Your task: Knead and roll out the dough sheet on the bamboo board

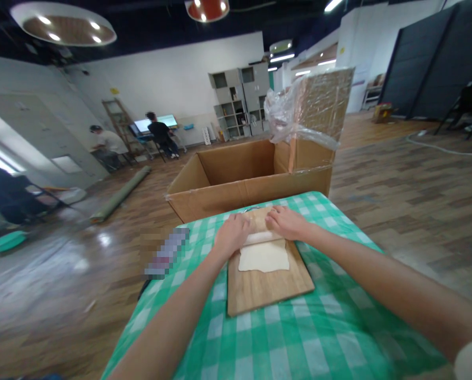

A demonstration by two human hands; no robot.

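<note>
A flat, pale sheet of dough with uneven edges lies on a wooden cutting board. Across the dough's far part rests a pale rolling pin. My left hand is closed over the pin's left end, with its fingers curled. Around the right end, my right hand is likewise closed, slightly farther forward than the left. The hands partly hide the pin's ends and the far part of the board. A thin metal ring shows at the board's far edge.
A green-and-white checked cloth covers the table. A blurred-out flat object lies at its left edge. Beyond the table stands a large open cardboard box, with a plastic-wrapped carton at its right. Two people sit in the background.
</note>
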